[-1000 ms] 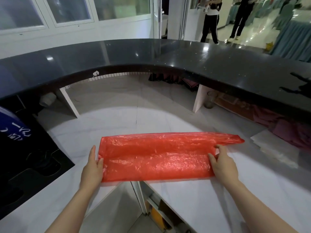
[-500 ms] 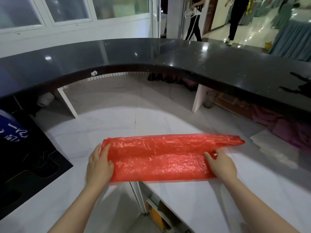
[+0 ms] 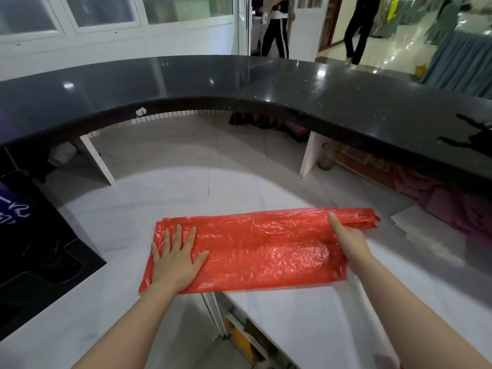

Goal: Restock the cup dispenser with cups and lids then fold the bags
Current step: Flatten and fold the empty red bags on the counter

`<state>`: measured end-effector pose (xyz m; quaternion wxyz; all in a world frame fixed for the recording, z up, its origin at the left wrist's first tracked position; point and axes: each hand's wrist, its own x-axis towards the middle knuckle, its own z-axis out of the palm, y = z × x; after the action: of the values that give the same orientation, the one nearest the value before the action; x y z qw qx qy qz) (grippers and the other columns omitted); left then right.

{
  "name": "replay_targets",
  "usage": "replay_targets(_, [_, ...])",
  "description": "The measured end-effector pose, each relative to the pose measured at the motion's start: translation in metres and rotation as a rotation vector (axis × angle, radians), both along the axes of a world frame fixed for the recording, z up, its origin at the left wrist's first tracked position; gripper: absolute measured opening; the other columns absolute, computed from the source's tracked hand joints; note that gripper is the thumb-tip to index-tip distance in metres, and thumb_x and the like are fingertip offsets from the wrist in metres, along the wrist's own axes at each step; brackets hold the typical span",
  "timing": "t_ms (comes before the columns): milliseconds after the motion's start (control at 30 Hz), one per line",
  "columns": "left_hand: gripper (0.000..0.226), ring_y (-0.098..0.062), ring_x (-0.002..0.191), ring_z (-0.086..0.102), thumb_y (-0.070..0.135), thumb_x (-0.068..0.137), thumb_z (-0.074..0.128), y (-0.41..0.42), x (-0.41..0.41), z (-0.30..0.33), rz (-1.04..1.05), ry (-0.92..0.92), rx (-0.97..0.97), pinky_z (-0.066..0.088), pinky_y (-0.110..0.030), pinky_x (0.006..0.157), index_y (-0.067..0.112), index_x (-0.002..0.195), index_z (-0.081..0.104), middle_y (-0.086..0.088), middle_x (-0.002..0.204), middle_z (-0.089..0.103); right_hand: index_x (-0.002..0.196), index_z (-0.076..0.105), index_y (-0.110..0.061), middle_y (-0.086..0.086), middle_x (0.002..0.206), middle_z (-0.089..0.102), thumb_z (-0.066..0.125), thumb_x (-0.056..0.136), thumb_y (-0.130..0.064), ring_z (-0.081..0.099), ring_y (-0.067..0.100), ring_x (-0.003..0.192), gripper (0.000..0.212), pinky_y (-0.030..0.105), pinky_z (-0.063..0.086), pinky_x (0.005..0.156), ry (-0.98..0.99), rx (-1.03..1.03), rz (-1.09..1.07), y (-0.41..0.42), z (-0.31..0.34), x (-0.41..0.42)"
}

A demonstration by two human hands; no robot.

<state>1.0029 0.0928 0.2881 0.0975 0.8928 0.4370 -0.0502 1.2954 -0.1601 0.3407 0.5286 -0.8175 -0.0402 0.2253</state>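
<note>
1. Bordering the far left, a dark recessed unit (image 3: pixel 40 251) is set into the white counter (image 3: pixel 306 318); whether it belongs to the cup dispenser cannot be told, and no cups or lids are in view.
2. Left hand (image 3: pixel 174 258): laid flat, fingers straight and spread, palm pressing the left end of the red bag (image 3: pixel 263 251) down onto the counter. It grips nothing.
3. Red bag: a long, already narrowed strip of thin crinkled plastic, lying crosswise on the white counter between the two hands; part of its near edge overhangs a gap in the counter.
4. Right hand (image 3: pixel 348 237): at the bag's right end, index finger stretched along the top layer. The remaining fingers lie under or behind the plastic, so whether they pinch it cannot be told.
5. Far right: pale flat sheets (image 3: pixel 423 227) rest on the counter, well apart from the bag; possibly another bag awaiting folding.
6. Progress, as a judgement: the restocking part appears finished or is out of sight; folding is under way, with the lengthwise folds made and the end-to-end folds remaining.
</note>
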Motion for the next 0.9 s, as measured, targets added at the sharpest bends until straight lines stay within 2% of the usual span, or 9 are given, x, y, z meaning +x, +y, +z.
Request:
replay_targets(100, [0.092, -0.026, 0.146, -0.017, 0.083, 0.065, -0.013, 0.000, 0.000, 0.000, 0.000, 0.008, 0.010, -0.013, -0.053, 0.113, 0.042, 0.147, -0.017, -0.001, 0.159, -0.018, 0.100, 0.068, -0.012, 0.010, 0.099, 0.073, 0.072, 0.078, -0.053, 0.067, 0.031, 0.095, 0.047, 0.048, 0.050, 0.092, 0.315, 0.201, -0.062, 0.009, 0.007, 0.004])
replay_targets(167, [0.091, -0.026, 0.146, -0.017, 0.083, 0.066, -0.013, 0.000, -0.001, -0.001, 0.001, 0.004, 0.012, -0.013, -0.053, 0.114, 0.042, 0.147, -0.017, -0.001, 0.160, -0.017, 0.102, 0.066, -0.010, 0.007, 0.088, 0.074, 0.073, 0.081, -0.041, 0.069, 0.026, 0.086, 0.038, 0.041, 0.054, 0.076, 0.459, 0.354, -0.106, 0.013, 0.010, 0.008])
replay_targets(267, [0.091, -0.025, 0.146, -0.016, 0.083, 0.067, -0.012, 0.000, -0.002, -0.001, 0.004, -0.007, 0.018, -0.013, -0.052, 0.114, 0.041, 0.147, -0.017, -0.001, 0.160, -0.016, 0.102, 0.064, -0.010, 0.005, 0.076, 0.072, 0.070, 0.086, -0.020, 0.068, 0.018, 0.064, 0.019, 0.028, 0.054, 0.054, 0.364, 0.500, -0.229, 0.015, 0.012, 0.018])
replay_targets(367, [0.091, -0.026, 0.146, -0.016, 0.084, 0.067, -0.008, 0.001, -0.002, -0.001, 0.011, -0.024, 0.009, -0.013, -0.052, 0.115, 0.043, 0.147, -0.016, 0.000, 0.160, -0.016, 0.090, 0.063, -0.014, 0.005, 0.080, 0.066, 0.067, 0.090, -0.018, 0.063, 0.015, 0.059, 0.005, 0.022, 0.050, 0.046, 0.247, 0.464, -0.319, 0.012, 0.012, 0.025])
replay_targets(433, [0.089, -0.030, 0.146, -0.016, 0.085, 0.068, -0.005, 0.001, -0.002, -0.001, 0.008, -0.014, 0.005, -0.012, -0.053, 0.115, 0.045, 0.147, -0.014, 0.000, 0.160, -0.016, 0.095, 0.062, -0.010, 0.012, 0.086, 0.067, 0.063, 0.091, -0.016, 0.064, 0.017, 0.060, 0.007, 0.025, 0.052, 0.050, 0.155, 0.372, -0.389, 0.009, 0.008, 0.027])
replay_targets(533, [0.084, -0.038, 0.145, -0.015, 0.085, 0.073, 0.004, 0.003, -0.003, -0.002, 0.019, -0.003, 0.006, -0.012, -0.056, 0.115, 0.048, 0.147, -0.012, 0.001, 0.160, -0.014, 0.117, 0.052, -0.006, 0.015, 0.112, 0.064, 0.065, 0.087, -0.022, 0.062, 0.031, 0.102, 0.037, 0.035, 0.046, 0.085, -0.128, 0.100, -0.466, 0.007, 0.004, 0.018])
replay_targets(633, [0.086, -0.042, 0.143, -0.014, 0.088, 0.069, 0.002, 0.003, -0.002, -0.001, 0.030, 0.011, 0.002, -0.013, -0.058, 0.112, 0.051, 0.145, -0.011, 0.003, 0.160, -0.013, 0.143, 0.029, -0.011, 0.020, 0.146, 0.036, 0.063, 0.081, -0.028, 0.026, 0.036, 0.139, 0.072, 0.045, 0.018, 0.114, -0.624, -0.268, -0.226, 0.012, 0.002, -0.009])
replay_targets(733, [0.091, -0.044, 0.143, -0.013, 0.090, 0.063, -0.003, 0.003, -0.002, -0.001, 0.034, 0.012, 0.002, -0.012, -0.058, 0.112, 0.052, 0.145, -0.010, 0.003, 0.160, -0.013, 0.153, 0.012, -0.022, 0.013, 0.161, 0.002, 0.059, 0.082, -0.039, -0.009, 0.032, 0.147, 0.087, 0.049, -0.017, 0.112, -0.962, -0.528, 0.181, 0.027, -0.007, -0.037])
replay_targets(900, [0.092, -0.043, 0.143, -0.013, 0.090, 0.063, -0.002, 0.003, -0.002, -0.002, 0.041, -0.006, -0.010, -0.011, -0.057, 0.114, 0.051, 0.146, -0.009, 0.002, 0.160, -0.013, 0.150, -0.005, -0.042, 0.007, 0.159, -0.021, 0.025, 0.087, -0.071, -0.027, 0.032, 0.143, 0.076, 0.056, -0.021, 0.109, -0.871, -0.737, 0.586, 0.035, -0.040, -0.055])
